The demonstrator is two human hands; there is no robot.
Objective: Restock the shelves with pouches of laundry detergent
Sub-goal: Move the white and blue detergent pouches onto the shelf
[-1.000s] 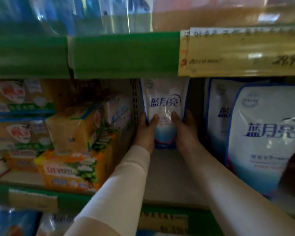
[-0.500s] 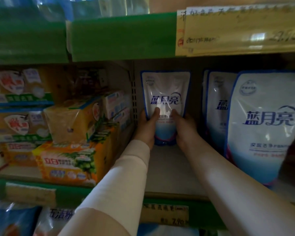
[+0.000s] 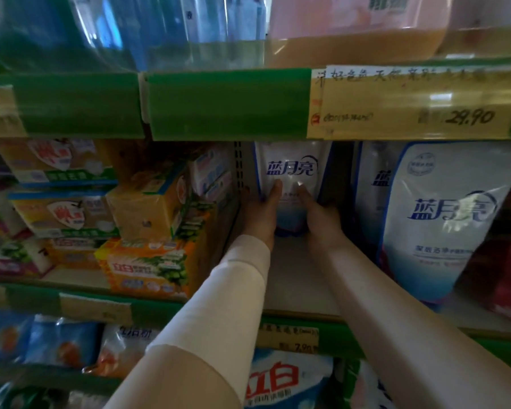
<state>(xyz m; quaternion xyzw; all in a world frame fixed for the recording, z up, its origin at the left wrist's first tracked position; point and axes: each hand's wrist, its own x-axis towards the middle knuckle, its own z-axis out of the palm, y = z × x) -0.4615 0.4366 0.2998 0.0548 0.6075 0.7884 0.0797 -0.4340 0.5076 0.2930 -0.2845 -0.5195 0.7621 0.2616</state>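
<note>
Head view | left hand and right hand hold a white pouch upright | fingers curled round its sides | on the shelf

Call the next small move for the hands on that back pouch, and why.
Probably release and draw both hands back: the pouch stands upright at the back of the shelf, left hand and right hand gripping its sides; bare space lies in front.

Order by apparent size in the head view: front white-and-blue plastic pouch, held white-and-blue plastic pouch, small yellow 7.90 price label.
1. Front white-and-blue plastic pouch (nearer camera).
2. Held white-and-blue plastic pouch.
3. Small yellow 7.90 price label.
</note>
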